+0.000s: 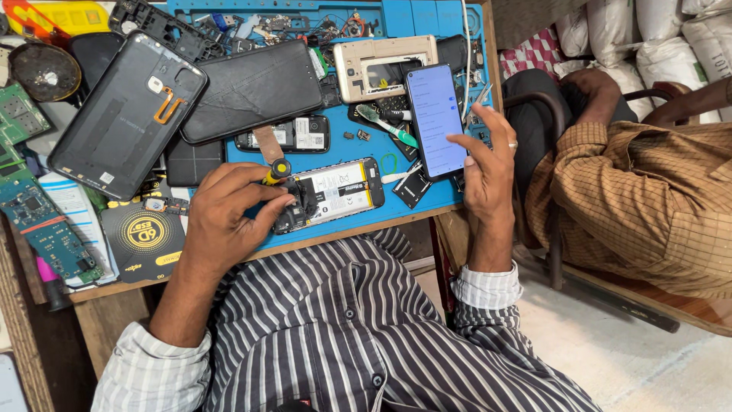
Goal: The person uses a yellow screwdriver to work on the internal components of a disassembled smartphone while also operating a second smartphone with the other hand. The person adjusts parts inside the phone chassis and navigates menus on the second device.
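Observation:
My left hand (229,214) grips a small screwdriver with a yellow and black handle (276,171). Its tip points down at the dark end of an opened phone (339,192) whose white battery shows. This phone lies on the blue work mat (427,200) near the front edge of the bench. My right hand (488,172) holds a second phone (435,118) upright at the bench's right end. Its screen is lit, and my thumb touches its right side.
A large dark tablet back cover (126,114), a black case (252,90), a gold phone frame (381,65), circuit boards (46,229) and small parts crowd the bench. A green-handled brush (385,123) lies behind the lit phone. A person in a brown checked shirt (640,198) sits at the right.

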